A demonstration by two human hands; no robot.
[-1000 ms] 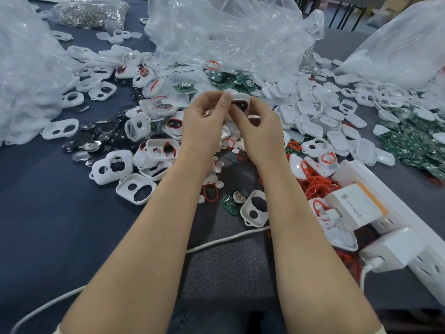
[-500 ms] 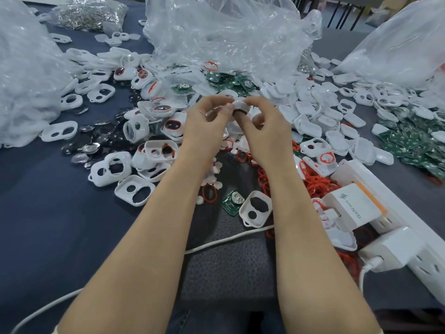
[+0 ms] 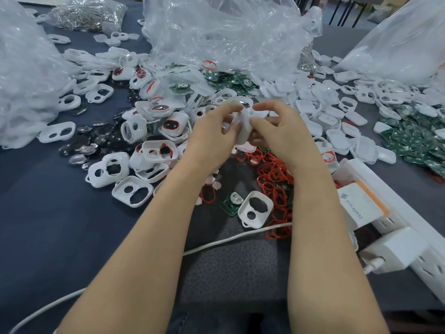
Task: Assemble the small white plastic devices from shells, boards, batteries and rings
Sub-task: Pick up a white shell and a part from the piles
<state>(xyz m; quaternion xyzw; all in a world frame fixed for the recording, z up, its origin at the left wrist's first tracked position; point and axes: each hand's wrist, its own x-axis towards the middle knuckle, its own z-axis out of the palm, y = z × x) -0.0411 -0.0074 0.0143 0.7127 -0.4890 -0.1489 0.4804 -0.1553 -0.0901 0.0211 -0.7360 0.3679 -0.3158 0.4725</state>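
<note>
Item in work: one white device (image 3: 241,128), held above mid-table between both hands, clear of the parts below. L hand (image 3: 210,138) pinches its left edge w/ thumb and forefinger, other fingers curled beneath. R hand (image 3: 284,133) grips the right side, thumb pressed against it. Device is motion-blurred. It appears to be a shell seen near edge-on; contents cannot be told.

Below the hands: loose pile of red rings (image 3: 272,179). At the pile's near-left edge lies a single green board (image 3: 231,202) w/ round battery holder, touching a two-hole white shell frame (image 3: 256,209) lying flat.

Left of hands: heap of front shells (image 3: 134,162), several w/ a red ring fitted. Beyond those, coin batteries (image 3: 81,147) spread on the dark blue table cover (image 3: 36,225).

Right of hands: plain back covers (image 3: 334,116), then a heap of green boards (image 3: 414,138).

Near right: white power strip (image 3: 409,213) carrying a charger marked GaN (image 3: 361,206) and a white adapter (image 3: 397,251). White cable (image 3: 228,239) passes under both forearms.

Far side: clear plastic bag at centre (image 3: 228,32), one left (image 3: 24,63), one right (image 3: 404,44). Bag of small metal parts (image 3: 89,13) at top left.
</note>
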